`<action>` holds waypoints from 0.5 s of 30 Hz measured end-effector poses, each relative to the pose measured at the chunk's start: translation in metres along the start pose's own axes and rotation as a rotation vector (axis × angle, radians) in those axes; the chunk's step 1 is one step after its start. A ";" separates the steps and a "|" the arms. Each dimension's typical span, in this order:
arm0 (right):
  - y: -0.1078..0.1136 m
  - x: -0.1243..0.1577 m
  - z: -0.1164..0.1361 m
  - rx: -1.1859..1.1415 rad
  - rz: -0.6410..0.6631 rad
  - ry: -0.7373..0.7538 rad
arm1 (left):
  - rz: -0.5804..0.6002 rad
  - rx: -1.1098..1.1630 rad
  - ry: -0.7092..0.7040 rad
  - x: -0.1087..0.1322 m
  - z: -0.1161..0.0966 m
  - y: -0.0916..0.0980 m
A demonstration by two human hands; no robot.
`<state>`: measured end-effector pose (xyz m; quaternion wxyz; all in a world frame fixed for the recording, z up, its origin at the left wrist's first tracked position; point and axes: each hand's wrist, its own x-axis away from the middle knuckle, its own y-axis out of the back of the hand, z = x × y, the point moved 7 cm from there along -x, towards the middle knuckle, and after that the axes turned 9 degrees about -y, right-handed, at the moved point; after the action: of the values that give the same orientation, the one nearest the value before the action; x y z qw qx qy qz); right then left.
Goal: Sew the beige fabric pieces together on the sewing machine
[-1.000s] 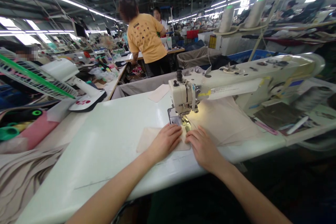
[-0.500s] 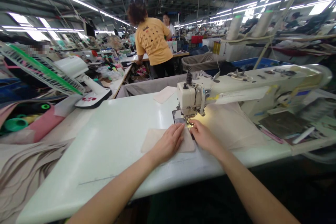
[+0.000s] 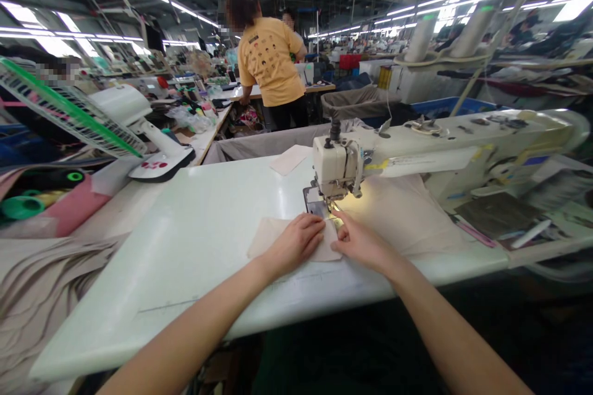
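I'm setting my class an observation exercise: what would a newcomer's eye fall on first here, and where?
Probably the co-worker's yellow shirt, upper middle, beyond the table. Next, the pale sewing machine on the right, glowing near its needle end, where the left hand lies on beige fabric and the right hand is at that fabric's edge. Then the tilted white fan, far left.

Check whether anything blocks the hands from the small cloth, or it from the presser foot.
Nothing visible blocks left hand, on the small cloth, or right hand, at its edge. Right index fingertip, near the presser foot, might crowd it.
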<state>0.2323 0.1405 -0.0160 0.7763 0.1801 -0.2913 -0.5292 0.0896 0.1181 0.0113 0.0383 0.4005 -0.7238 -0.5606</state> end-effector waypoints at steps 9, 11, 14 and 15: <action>0.001 0.004 0.007 0.035 0.068 -0.025 | 0.155 -0.037 0.109 0.014 0.028 0.010; 0.001 0.005 0.008 0.032 0.078 -0.025 | 0.176 -0.100 0.155 0.020 0.037 0.012; 0.002 0.007 0.011 0.052 0.077 -0.015 | 0.168 -0.143 0.186 0.026 0.043 0.014; 0.002 0.008 0.012 0.063 0.077 -0.013 | 0.158 -0.150 0.186 0.026 0.044 0.014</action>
<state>0.2288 0.1344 -0.0037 0.7882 0.1894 -0.3195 -0.4906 0.0425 0.1366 -0.0033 0.1790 0.3886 -0.7022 -0.5690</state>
